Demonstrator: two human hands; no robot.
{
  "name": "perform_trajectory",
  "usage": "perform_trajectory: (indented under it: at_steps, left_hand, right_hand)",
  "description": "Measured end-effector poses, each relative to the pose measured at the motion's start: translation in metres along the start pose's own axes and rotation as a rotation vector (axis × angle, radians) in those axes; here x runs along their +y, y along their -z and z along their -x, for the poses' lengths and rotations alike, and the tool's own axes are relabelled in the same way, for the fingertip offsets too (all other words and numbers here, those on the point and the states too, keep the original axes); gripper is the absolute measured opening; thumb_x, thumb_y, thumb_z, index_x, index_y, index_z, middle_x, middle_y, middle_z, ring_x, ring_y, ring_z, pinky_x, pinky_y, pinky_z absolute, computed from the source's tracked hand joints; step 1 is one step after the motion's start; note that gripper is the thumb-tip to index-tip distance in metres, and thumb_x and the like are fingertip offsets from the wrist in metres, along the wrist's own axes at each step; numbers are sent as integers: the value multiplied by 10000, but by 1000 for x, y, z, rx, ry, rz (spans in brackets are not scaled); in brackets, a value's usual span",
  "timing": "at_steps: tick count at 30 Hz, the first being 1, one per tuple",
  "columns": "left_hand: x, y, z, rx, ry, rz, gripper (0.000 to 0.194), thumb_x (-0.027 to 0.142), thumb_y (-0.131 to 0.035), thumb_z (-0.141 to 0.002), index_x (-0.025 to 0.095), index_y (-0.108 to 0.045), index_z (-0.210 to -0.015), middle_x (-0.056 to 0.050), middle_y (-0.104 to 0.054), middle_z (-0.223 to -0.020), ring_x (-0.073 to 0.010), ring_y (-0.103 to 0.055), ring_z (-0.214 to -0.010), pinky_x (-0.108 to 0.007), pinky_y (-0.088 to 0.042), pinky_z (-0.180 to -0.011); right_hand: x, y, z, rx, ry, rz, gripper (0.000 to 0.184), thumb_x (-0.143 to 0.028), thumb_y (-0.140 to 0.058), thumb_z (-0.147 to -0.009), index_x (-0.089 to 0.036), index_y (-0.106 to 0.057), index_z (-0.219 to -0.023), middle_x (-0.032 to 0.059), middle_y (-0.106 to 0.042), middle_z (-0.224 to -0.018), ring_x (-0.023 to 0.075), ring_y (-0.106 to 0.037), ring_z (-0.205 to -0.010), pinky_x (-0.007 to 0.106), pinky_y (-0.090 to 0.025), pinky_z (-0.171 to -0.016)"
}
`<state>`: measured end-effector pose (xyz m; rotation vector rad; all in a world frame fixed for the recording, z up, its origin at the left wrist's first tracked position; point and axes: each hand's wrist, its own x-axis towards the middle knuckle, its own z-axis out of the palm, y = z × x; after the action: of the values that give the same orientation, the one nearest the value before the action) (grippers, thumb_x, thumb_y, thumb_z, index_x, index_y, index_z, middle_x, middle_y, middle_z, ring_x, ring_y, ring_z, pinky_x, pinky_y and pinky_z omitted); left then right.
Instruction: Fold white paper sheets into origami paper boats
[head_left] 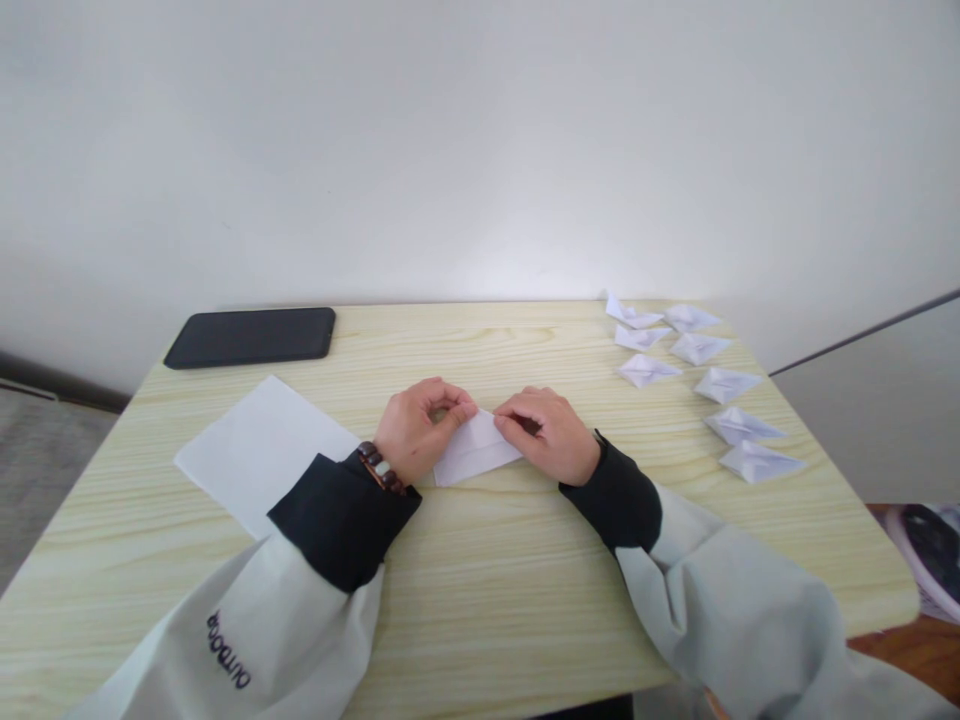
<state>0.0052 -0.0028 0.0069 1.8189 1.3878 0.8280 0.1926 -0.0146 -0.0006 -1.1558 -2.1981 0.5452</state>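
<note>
A partly folded piece of white paper (474, 452) lies near the middle of the table, between my two hands. My left hand (421, 428) pinches its upper left edge between thumb and fingers. On the other side, my right hand (551, 432) is closed on the paper's upper right edge, thumb and fingertips together. Creases show across the paper, and its ends are partly hidden behind the hands. Left of my left wrist rests flat white paper (259, 455), partly covered by the sleeve.
Several folded paper boats (739, 428) stand in two rough rows at the table's right side. A black smartphone (251, 338) lies at the back left. The pale wooden table (495, 600) meets a white wall (480, 150) at its far edge.
</note>
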Motion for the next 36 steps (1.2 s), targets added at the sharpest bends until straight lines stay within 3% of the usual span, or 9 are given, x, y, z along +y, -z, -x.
perform_trajectory:
  at_steps: [6,12,17,22,28,36]
  left_hand:
    - [-1,2,-1,-18,-59,-44,221,375,-542,-748,180,-623,-679,-6,-663,-680,-181,-620,-754,-389,-405,-948]
    - [0,-2,-2,-87,-131,-81,199,364,-560,-732,189,-615,-654,38,-659,-641,-113,-586,-601,-413,-270,-1062]
    - [0,0,-1,-57,-85,-50,210,373,-557,-731,189,-620,-651,25,-672,-658,-137,-605,-645,-397,-278,-1060]
    - [-9,9,-1,9,43,89,262,416,-550,-749,166,-625,-742,-23,-698,-744,-204,-639,-773,-397,-424,-932]
    - [-5,8,-2,-60,-21,58,240,408,-580,-716,179,-629,-661,8,-686,-663,-190,-641,-786,-409,-249,-1087]
    - [-4,8,-1,-43,4,65,250,414,-574,-723,175,-633,-686,-6,-692,-711,-199,-641,-804,-415,-276,-1072]
  right_hand:
    - [11,10,2,-100,118,-74,193,-161,-447,-814,-173,-640,-817,26,-651,-715,141,-565,-686,271,-407,-689]
    - [1,3,-1,-100,1,19,179,-231,-497,-827,-174,-615,-704,4,-601,-610,141,-514,-656,289,-353,-695]
    - [4,5,-1,-150,24,8,136,-174,-495,-803,-169,-629,-783,14,-623,-664,152,-533,-709,294,-350,-717]
    - [14,12,3,-169,107,-69,168,-136,-462,-773,-169,-603,-688,17,-588,-618,135,-519,-632,265,-382,-663]
    - [14,12,5,-129,44,-109,175,-151,-452,-798,-173,-622,-758,23,-630,-685,131,-541,-644,267,-401,-674]
    - [12,14,5,-131,27,-132,182,-218,-444,-845,-172,-617,-814,31,-651,-739,132,-552,-664,266,-409,-671]
